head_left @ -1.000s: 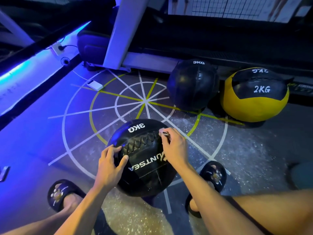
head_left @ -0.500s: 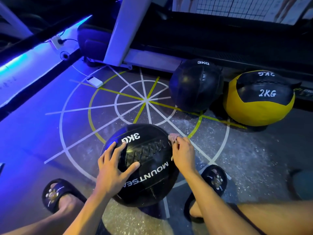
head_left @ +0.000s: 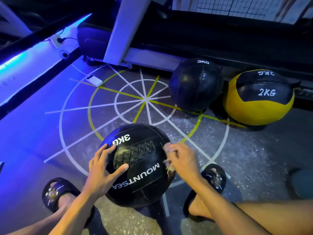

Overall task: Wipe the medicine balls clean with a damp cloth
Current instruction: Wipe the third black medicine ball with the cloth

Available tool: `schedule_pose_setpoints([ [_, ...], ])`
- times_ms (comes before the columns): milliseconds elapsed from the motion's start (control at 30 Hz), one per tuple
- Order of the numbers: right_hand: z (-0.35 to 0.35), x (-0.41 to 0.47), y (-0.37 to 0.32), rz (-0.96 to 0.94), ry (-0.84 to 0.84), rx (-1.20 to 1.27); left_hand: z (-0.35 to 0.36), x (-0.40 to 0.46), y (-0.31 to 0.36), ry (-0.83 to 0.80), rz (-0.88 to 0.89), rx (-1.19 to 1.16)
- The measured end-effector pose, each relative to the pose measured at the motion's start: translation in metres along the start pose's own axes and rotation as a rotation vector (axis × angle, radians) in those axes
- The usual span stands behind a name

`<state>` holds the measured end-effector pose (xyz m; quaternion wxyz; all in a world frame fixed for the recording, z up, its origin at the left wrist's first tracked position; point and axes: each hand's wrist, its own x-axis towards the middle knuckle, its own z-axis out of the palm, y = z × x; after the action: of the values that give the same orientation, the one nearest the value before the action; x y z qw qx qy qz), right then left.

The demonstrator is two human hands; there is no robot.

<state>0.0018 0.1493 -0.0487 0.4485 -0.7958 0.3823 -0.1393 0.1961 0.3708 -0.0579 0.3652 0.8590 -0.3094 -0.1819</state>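
A black 3KG medicine ball point(head_left: 142, 173) marked MOUNTSEA sits on the floor between my feet. My left hand point(head_left: 103, 168) lies on its left side with fingers spread flat against the leather. My right hand point(head_left: 182, 160) is at the ball's right edge, fingers curled round a small pale cloth point(head_left: 169, 167) that is mostly hidden and blurred. A second black 3KG ball point(head_left: 194, 85) and a yellow-and-black 2KG ball point(head_left: 259, 97) stand side by side at the back right.
A white treadmill frame point(head_left: 122, 31) runs behind the balls. A small white box point(head_left: 94, 80) lies on the floor markings at the back left. My sandalled feet point(head_left: 55, 192) flank the near ball. A dark object point(head_left: 303, 182) sits at the right edge.
The near ball has turned, its 3KG mark shifting left. My left hand has slid up over it and spread; my right hand has moved down the right side with the cloth.
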Motion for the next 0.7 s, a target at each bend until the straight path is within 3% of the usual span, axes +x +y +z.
schedule_pose_setpoints([
  [67, -0.018, 0.026, 0.016, 0.156, 0.201, 0.018, -0.001, 0.000, -0.001, -0.002, 0.008, -0.009],
  [100, -0.022, 0.036, 0.015, 0.173, 0.221, -0.005, 0.000, -0.001, -0.001, -0.003, 0.004, -0.008],
  [333, 0.023, 0.081, -0.053, -0.113, -0.091, -0.081, 0.003, -0.001, 0.001, 0.004, 0.020, 0.002],
  [500, 0.029, 0.028, -0.038, -0.289, -0.034, -0.053, 0.000, -0.004, -0.004, -0.022, 0.027, -0.010],
  [600, 0.015, 0.023, -0.017, -0.210, -0.009, -0.039, 0.008, -0.008, 0.002, -0.057, 0.101, -0.004],
  [700, 0.005, 0.047, -0.015, 0.039, 0.085, -0.067, 0.017, -0.010, 0.012, -0.059, 0.111, -0.007],
])
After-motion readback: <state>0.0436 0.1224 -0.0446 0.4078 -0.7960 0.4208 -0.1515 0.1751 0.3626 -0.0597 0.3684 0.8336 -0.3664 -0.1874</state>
